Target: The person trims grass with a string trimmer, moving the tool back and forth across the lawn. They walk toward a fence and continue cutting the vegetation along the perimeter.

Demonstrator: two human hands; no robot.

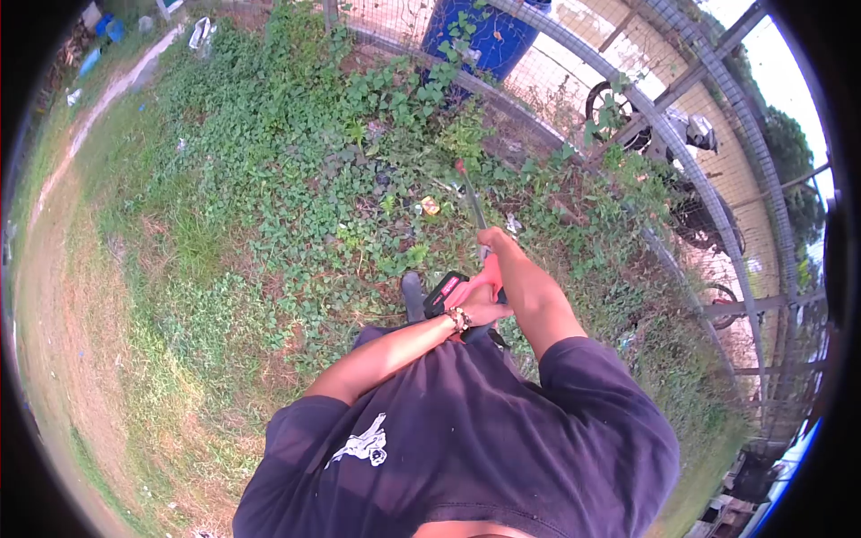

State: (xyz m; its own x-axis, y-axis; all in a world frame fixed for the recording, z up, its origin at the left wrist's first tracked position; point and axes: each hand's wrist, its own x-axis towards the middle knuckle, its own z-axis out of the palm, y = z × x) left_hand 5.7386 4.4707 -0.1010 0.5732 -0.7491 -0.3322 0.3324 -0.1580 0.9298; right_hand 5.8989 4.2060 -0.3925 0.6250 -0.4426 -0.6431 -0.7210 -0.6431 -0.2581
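A red and black power tool [460,290] with a battery block at its rear lies across the front of my body. Its long thin shaft [474,202] points away to a small red part [461,166] among the weeds by the fence. My left hand [482,307], with a beaded bracelet at the wrist, is closed on the rear handle. Further forward, my right hand [491,237] is wrapped round the tool where the shaft begins. Leafy green plants [296,179] surround the tip, and a yellow and red scrap [430,206] lies left of the shaft.
A curved wire fence [619,67] on a low concrete base runs from the top to the right. Behind it stand a blue barrel [484,40] and a motorcycle [691,134]. My dark boot [413,291] is left of the tool. White litter [201,33] lies at upper left.
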